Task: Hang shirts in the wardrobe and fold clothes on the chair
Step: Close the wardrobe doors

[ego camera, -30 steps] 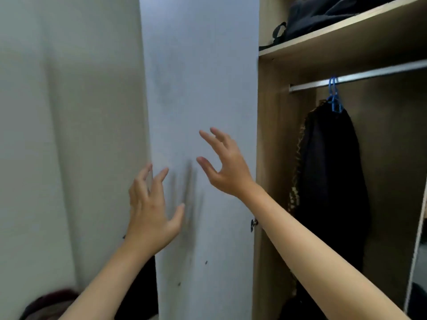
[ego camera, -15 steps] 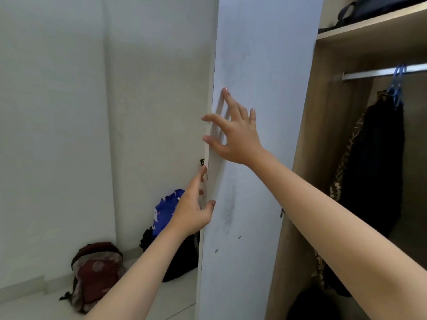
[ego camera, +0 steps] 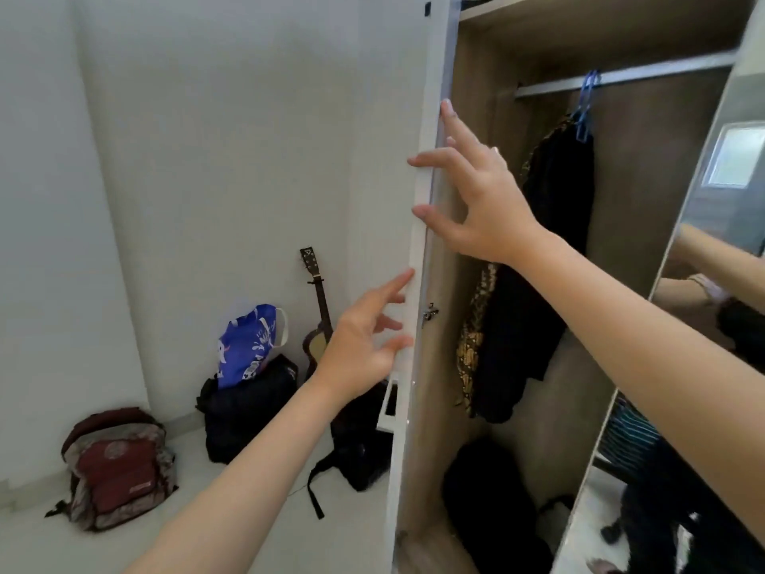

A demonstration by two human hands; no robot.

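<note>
The wardrobe's white left door (ego camera: pixel 418 242) stands edge-on to me, swung wide. My right hand (ego camera: pixel 476 192) touches its edge with spread, straight fingers, high up. Lower down, my left hand (ego camera: pixel 364 350) presses the same edge with straight fingers, just above the door's handle (ego camera: pixel 389 403). Inside the wardrobe a dark garment (ego camera: pixel 534 283) with a gold-patterned trim hangs on a blue hanger (ego camera: pixel 585 105) from the metal rail (ego camera: pixel 629 76). No chair is in view.
A mirrored door (ego camera: pixel 703 283) stands open at the right. On the floor by the wall lie a red backpack (ego camera: pixel 116 466), a black bag (ego camera: pixel 248 408) with a blue sack (ego camera: pixel 248 345) on it, and a guitar (ego camera: pixel 318 316). Dark bundles (ego camera: pixel 488 490) fill the wardrobe bottom.
The white door has swung open from facing me to edge-on. Both hands followed it and now touch its edge. The view turned left, and the guitar and bags came into sight.
</note>
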